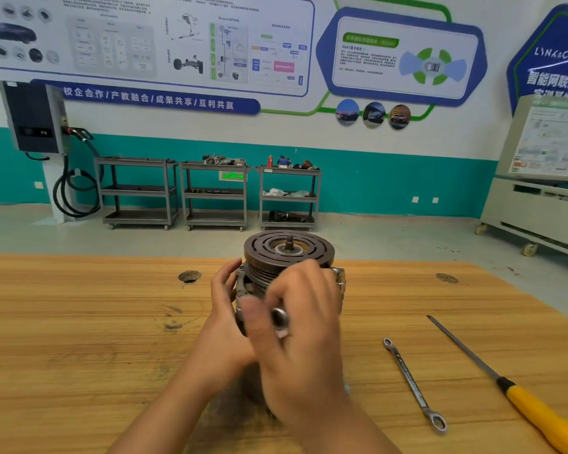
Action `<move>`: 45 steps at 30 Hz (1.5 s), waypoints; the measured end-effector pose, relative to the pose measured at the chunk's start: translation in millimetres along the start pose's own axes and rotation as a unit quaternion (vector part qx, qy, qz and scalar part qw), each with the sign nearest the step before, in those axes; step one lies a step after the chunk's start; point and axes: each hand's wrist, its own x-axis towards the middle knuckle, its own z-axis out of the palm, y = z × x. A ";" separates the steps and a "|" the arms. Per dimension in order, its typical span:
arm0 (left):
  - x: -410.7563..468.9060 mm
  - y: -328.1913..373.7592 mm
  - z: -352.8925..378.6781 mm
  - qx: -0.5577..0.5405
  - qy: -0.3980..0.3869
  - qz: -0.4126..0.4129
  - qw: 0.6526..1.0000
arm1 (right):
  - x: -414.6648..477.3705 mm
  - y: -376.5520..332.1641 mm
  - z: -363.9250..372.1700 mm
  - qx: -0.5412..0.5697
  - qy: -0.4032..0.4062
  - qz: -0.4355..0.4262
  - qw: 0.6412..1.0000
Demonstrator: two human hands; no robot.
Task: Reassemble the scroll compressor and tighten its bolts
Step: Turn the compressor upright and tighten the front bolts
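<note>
The scroll compressor (289, 253) stands upright on the wooden table (79, 322), its dark grooved pulley and threaded shaft on top. My left hand (227, 309) holds the left side of the compressor body, fingers curled round it. My right hand (305, 326) is in front of the body, blurred, and pinches a small shiny metal part (280, 317), likely a bolt head or socket, between thumb and fingers. The lower body of the compressor is hidden behind both hands.
A ring spanner (413, 385) lies on the table to the right of my hands. Further right lies a long tool with a yellow handle (518, 391). Two round holes (189, 276) sit in the tabletop. Grey trolleys (215, 194) stand by the far wall.
</note>
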 end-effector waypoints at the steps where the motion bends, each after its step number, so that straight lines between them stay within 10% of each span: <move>1: -0.8 0.8 0.0 0.004 0.001 0.004 1.000 | 0.0 -0.8 2.9 -0.034 -0.025 -0.012 0.999; 17: -1.1 -6.0 -2.4 -0.033 -0.024 -0.030 0.999 | 30.0 54.9 -50.0 -0.024 -0.038 -0.112 0.993; 27: 1.8 -9.7 -9.8 -0.119 -0.055 -0.053 0.990 | 81.2 57.6 -116.9 -0.002 -0.126 0.186 0.974; 32: 2.2 -9.5 -10.9 -0.125 -0.071 -0.071 0.987 | 72.5 70.3 -109.7 0.266 -0.071 0.328 0.904; 40: 3.3 -13.3 -10.9 -0.131 -0.075 -0.071 0.986 | 77.0 70.9 -73.9 0.422 -0.026 0.483 0.767; 45: 4.1 -18.2 -10.8 -0.134 -0.074 -0.068 0.986 | 89.5 69.4 -82.2 0.415 -0.061 0.451 0.787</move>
